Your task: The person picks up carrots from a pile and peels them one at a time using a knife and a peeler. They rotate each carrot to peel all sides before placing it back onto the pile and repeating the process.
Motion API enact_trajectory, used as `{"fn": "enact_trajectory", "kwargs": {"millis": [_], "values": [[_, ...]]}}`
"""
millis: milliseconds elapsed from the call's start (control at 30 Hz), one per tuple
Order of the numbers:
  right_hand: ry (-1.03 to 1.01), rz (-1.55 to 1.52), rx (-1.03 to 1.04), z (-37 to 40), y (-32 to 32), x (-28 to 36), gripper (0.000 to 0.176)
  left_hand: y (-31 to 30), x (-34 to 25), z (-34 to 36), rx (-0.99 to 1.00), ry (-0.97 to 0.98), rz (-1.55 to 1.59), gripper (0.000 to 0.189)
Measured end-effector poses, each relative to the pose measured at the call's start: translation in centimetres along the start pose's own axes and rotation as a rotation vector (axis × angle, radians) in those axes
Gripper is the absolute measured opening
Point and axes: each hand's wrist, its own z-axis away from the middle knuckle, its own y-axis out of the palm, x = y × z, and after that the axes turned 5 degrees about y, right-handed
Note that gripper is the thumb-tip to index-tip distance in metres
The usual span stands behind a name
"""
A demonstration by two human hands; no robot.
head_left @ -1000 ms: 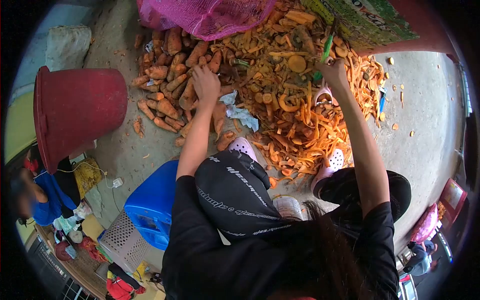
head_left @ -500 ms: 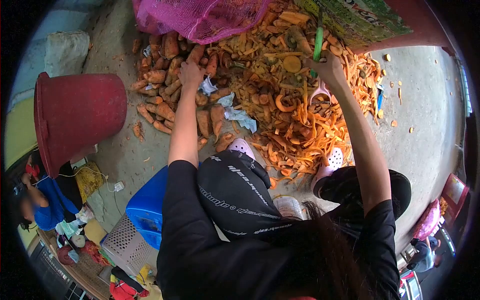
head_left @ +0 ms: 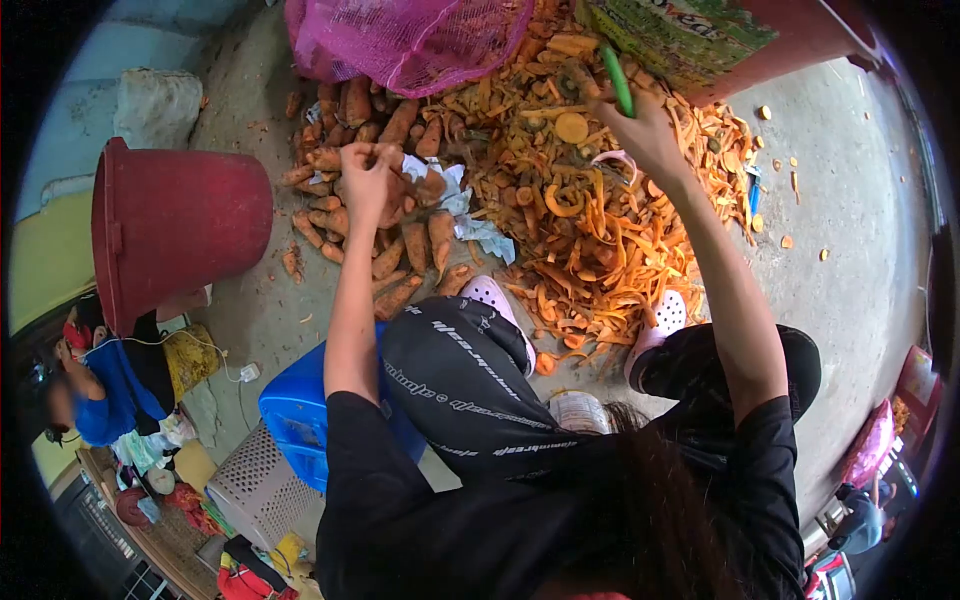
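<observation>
Right around the eleven o'clock side of the view, the left hand (head_left: 368,178) is over the whole carrots (head_left: 412,245), its fingers bent in toward the thumb; a blurred orange shape lies right beside it, and I cannot tell whether the hand has hold of it. Toward one o'clock, the right hand (head_left: 645,130) is closed around a green handle (head_left: 618,82), which points up and a little left, above the heap of orange peelings and slices (head_left: 600,235). Those peelings spread from twelve round to two o'clock, next to the whole carrots, with crumpled paper (head_left: 485,238) near where the two piles meet. A pink mesh sack (head_left: 410,45) lies at half past eleven, and a red container with a green label (head_left: 690,45) stands out at half past one. Over at ten o'clock there's a dark red bucket (head_left: 185,230), tipped on its side. The blue plastic seat or tub (head_left: 295,410) sits at eight, just beside a grey perforated basket (head_left: 260,485), while a person in blue (head_left: 120,390) is farther out, between eight and nine. Between four and five, a small tin (head_left: 578,412) shows near the wearer's legs.
</observation>
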Motion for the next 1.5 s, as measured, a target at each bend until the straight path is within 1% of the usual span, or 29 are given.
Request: {"fn": "enact_trajectory", "kwargs": {"millis": [33,67,133,167,200,267,300,367,400,433,467,567,667,700,733,800,833,867,933,1000,1033,1067,1133,1233,1333,1400,1433,1467,1500], "values": [[-0.004,-0.028,0.074,0.5,0.2,0.3,0.04,-0.6,0.1,-0.5,0.014,0.039,0.054,0.046],[-0.011,-0.055,0.146,0.9,0.3,0.8,0.041,-0.9,-1.0,-0.5,0.026,0.074,0.099,0.048],[-0.12,-0.034,0.174,2.3,1.0,2.5,0.045,-2.2,-5.2,-0.2,0.056,0.14,0.182,0.054],[-0.175,-0.023,0.185,3.0,1.3,3.5,0.047,-3.3,-8.3,0.4,0.168,0.084,0.218,0.055],[-0.153,-0.082,0.264,3.7,1.6,4.4,0.056,-3.7,-9.9,0.9,0.194,0.086,0.24,0.054],[-0.267,-0.157,0.269,5.3,2.1,6.3,0.059,-4.1,-12.8,1.8,0.248,0.096,0.285,0.051],[-0.282,-0.129,0.253,5.7,2.4,6.8,0.061,-4.2,-14.6,2.6,0.244,0.19,0.35,0.042],[-0.318,-0.023,0.193,6.4,2.7,7.3,0.065,-5.0,-17.7,3.9,0.288,0.157,0.339,0.041],[-0.349,-0.063,0.22,7.1,2.2,7.7,0.059,-5.1,-18.7,4.4,0.312,0.137,0.334,0.041],[-0.325,-0.152,0.254,7.4,2.3,7.4,0.052,-5.1,-19.3,4.8,0.333,0.143,0.34,0.041],[-0.305,-0.239,0.289,7.8,2.2,7.5,0.045,-5.2,-19.8,5.1,0.349,0.148,0.347,0.041],[-0.197,-0.206,0.344,9.0,1.2,7.7,0.039,-5.6,-20.3,5.8,0.369,0.175,0.333,0.042],[-0.095,-0.166,0.266,8.6,0.5,7.4,0.04,-6.2,-20.7,6.5,0.343,0.178,0.322,0.042],[-0.148,-0.178,0.242,8.6,0.0,7.4,0.046,-6.3,-20.5,6.5,0.327,0.178,0.307,0.042],[-0.234,-0.223,0.241,8.6,0.4,7.3,0.048,-6.5,-20.4,6.5,0.313,0.176,0.289,0.041],[-0.401,-0.305,0.243,9.2,1.1,7.8,0.051,-6.7,-20.9,6.9,0.348,0.173,0.267,0.04],[-0.449,-0.092,0.261,9.3,0.8,7.8,0.056,-6.7,-21.1,7.3,0.371,0.171,0.256,0.039],[-0.434,-0.01,0.315,9.1,0.7,8.0,0.056,-6.6,-21.2,7.6,0.371,0.172,0.232,0.039],[-0.266,-0.234,0.401,9.7,0.2,7.7,0.046,-6.8,-21.4,7.8,0.358,0.182,0.184,0.039],[-0.163,-0.349,0.349,9.0,-0.3,6.8,0.032,-7.1,-20.8,8.0,0.339,0.214,0.236,0.039],[-0.14,-0.406,0.233,8.7,-0.4,6.4,0.026,-7.3,-20.6,8.2,0.333,0.229,0.262,0.039],[-0.077,-0.471,0.184,7.6,-0.6,5.0,0.028,-7.4,-20.7,8.3,0.329,0.161,0.287,0.039],[-0.049,0.025,-0.057,6.1,-2.1,3.5,0.034,-7.8,-20.8,9.1,0.32,0.025,0.339,0.039],[-0.058,0.067,-0.086,5.6,-3.0,2.2,0.043,-7.8,-22.0,10.4,0.278,0.109,0.432,0.037],[0.0,-0.25,0.24,10.6,-2.9,6.0,0.051,-7.1,-22.6,11.1,0.245,0.169,0.487,0.033],[-0.176,-0.176,0.382,10.6,-1.2,5.3,0.056,-6.8,-23.2,11.6,0.238,0.181,0.477,0.032],[-0.217,-0.124,0.357,10.8,-0.4,4.9,0.06,-6.9,-23.4,11.7,0.228,0.191,0.468,0.032],[-0.4,-0.222,0.267,11.5,0.3,5.1,0.057,-6.7,-23.4,11.6,0.202,0.191,0.461,0.031],[-0.396,-0.178,0.243,11.9,0.5,5.2,0.051,-6.3,-23.3,11.7,0.177,0.183,0.451,0.03]]}}
